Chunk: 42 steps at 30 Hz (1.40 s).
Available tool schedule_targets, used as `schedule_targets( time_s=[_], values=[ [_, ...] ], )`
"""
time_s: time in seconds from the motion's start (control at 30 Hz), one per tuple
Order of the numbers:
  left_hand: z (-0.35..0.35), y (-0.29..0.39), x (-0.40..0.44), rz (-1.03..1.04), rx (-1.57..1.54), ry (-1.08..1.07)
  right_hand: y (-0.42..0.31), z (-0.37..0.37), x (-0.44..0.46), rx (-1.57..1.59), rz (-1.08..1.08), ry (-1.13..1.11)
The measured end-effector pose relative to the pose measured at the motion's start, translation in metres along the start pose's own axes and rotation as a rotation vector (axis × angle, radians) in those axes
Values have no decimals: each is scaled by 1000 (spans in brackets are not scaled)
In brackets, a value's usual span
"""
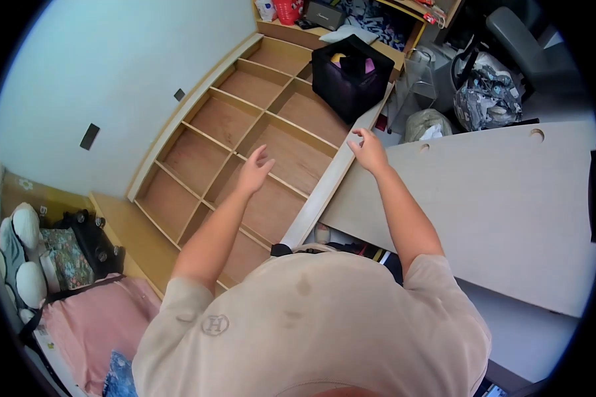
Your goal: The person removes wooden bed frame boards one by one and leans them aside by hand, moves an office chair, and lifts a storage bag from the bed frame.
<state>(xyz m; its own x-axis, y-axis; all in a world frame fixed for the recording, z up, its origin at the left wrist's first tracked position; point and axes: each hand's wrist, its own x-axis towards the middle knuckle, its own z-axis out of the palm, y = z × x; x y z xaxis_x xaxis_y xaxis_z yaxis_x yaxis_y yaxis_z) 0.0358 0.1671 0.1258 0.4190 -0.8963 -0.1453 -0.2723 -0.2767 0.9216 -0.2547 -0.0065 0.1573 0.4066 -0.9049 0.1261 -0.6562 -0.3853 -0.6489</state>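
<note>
A wooden bed frame (298,153) with a grid of open compartments lies in front of me against the wall. Over its middle divider hangs my left hand (255,171), fingers apart with nothing between them. My right hand (369,151) is by the frame's pale side rail (332,177); its fingers are slightly curled, thumb apart, and hold nothing. Whether it touches the rail I cannot tell. Beyond it, a black fabric storage box (344,86) with a few items inside rests on the frame's far right corner.
A large pale board (490,198) extends to my right. Behind it are a patterned bag (489,96) and an office chair (526,49). At left lie a pink bag (96,324) and plush toys (26,228). A red basket (288,11) stands at the far end.
</note>
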Motion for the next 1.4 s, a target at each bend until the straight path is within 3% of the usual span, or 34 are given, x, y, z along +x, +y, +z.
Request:
schedule_targets(
  time_s=[0.23, 0.37, 0.63, 0.77, 0.83, 1.1, 1.4],
  values=[
    [114, 65, 74, 71, 78, -223, 129, -42, 19, -7, 207, 1],
    [151, 74, 100, 6, 118, -297, 184, -33, 36, -66, 282, -53],
    [214, -16, 202, 14, 83, -235, 232, 45, 139, -171, 45, -81],
    [234, -43, 223, -121, 17, -251, 229, 67, 216, -261, 62, -186],
    [229, -57, 229, -149, -9, -221, 242, 90, 254, -369, -32, -99],
    [193, -174, 208, -322, -76, -84, 286, 159, 377, -678, -65, -142],
    [184, -245, 149, -592, -122, 8, 309, 223, 468, -812, -22, -215]
  ],
)
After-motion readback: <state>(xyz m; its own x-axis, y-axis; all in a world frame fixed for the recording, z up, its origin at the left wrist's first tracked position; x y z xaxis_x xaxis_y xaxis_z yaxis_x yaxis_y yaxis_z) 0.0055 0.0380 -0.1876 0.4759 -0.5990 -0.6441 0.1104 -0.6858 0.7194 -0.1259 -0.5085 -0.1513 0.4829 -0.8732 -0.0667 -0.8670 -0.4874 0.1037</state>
